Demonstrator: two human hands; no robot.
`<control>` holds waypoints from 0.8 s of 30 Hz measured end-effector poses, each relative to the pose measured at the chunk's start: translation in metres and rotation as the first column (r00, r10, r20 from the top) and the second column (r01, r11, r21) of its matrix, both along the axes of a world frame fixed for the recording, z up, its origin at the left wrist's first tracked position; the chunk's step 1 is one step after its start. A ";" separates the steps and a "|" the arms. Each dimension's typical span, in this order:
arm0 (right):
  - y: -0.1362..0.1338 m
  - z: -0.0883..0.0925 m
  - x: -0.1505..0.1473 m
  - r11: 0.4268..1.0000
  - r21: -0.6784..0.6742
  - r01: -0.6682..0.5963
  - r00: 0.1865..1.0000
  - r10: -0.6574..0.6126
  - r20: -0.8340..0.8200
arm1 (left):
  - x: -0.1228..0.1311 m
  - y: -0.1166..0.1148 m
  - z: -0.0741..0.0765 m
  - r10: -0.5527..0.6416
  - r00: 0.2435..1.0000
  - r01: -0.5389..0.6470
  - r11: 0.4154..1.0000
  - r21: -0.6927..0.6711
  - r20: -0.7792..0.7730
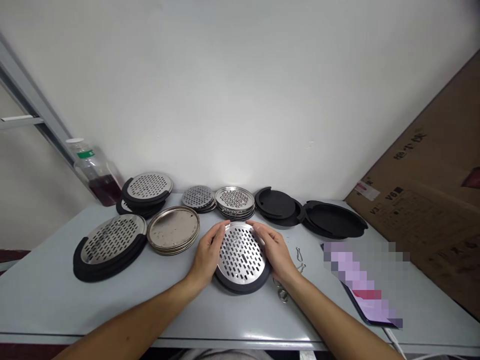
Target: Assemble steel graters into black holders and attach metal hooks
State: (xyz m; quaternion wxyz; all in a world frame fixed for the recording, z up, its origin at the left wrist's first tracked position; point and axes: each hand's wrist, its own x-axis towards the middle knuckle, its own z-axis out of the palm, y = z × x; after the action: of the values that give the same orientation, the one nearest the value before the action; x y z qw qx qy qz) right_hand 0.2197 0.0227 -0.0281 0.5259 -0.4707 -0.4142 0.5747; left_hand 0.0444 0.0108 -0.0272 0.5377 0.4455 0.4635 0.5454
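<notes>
Both hands (205, 254) (276, 250) on perforated metal disc (242, 255), lower ctr of frame.
L & R hands cup opp. sides of disc + its black base (243, 288), fingers approx. tog., not spread, some hidden; two-sided grip prob. keeps it steady. Metal plates (235, 201) and spare black bases (278, 204), mid-frame by wall (232, 100), look sorted by type, prob. for easy reach. Carton (431, 200), far R of frame: "V3", "V6" legible, other chars unclear. Bottle (103, 189), mid-left: green label (86, 154), txt too small.
</notes>
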 end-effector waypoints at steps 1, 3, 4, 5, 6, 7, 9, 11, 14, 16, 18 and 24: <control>-0.002 0.001 -0.001 1.000 0.010 -0.014 1.000 0.014 -0.003 | 0.000 0.001 0.000 0.007 0.999 -0.006 1.000 -0.022 0.031; -0.005 0.002 -0.003 0.998 0.044 -0.043 0.999 0.043 0.002 | -0.001 0.003 0.001 0.011 0.995 -0.003 0.997 -0.079 0.094; -0.007 0.003 -0.005 0.997 0.065 -0.051 0.999 0.050 0.012 | -0.001 0.004 0.002 0.010 0.992 0.003 0.995 -0.105 0.123; -0.008 0.002 -0.006 0.995 0.087 -0.049 0.999 0.046 0.026 | -0.002 0.005 0.003 0.007 0.989 0.011 0.992 -0.123 0.145; -0.009 0.001 -0.007 0.993 0.108 -0.038 0.999 0.034 0.041 | -0.002 0.005 0.004 0.006 0.987 0.015 0.991 -0.131 0.158; -0.009 0.000 -0.007 0.992 0.126 -0.025 0.998 0.018 0.055 | -0.003 0.005 0.004 0.009 0.987 0.011 0.992 -0.129 0.160; -0.009 -0.004 -0.008 0.989 0.151 0.002 0.997 -0.014 0.080 | -0.002 0.005 0.003 0.029 0.991 -0.015 0.994 -0.109 0.133; -0.008 -0.009 -0.009 0.986 0.164 0.020 0.993 -0.038 0.108 | -0.001 0.004 0.001 0.053 0.994 -0.045 0.995 -0.086 0.092; -0.007 -0.014 -0.008 0.985 0.168 0.040 0.987 -0.065 0.144 | 0.002 0.003 -0.001 0.073 0.996 -0.068 0.994 -0.082 0.058; -0.007 -0.015 -0.008 0.983 0.174 0.052 0.985 -0.079 0.154 | 0.003 0.002 -0.001 0.087 0.995 -0.084 0.994 -0.076 0.043; -0.007 -0.016 -0.008 0.979 0.191 0.064 0.982 -0.095 0.160 | 0.003 0.001 0.000 0.099 0.995 -0.097 0.993 -0.067 0.029; -0.009 -0.015 -0.008 0.971 0.220 0.095 0.973 -0.137 0.187 | 0.003 -0.001 0.000 0.106 0.993 -0.101 0.990 -0.096 0.054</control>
State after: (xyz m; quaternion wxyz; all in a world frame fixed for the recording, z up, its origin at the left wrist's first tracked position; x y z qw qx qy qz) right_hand 0.2118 0.0141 -0.0426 0.5607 -0.4919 -0.4950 0.4457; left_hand 0.0478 0.0102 -0.0272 0.5423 0.3793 0.4947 0.5633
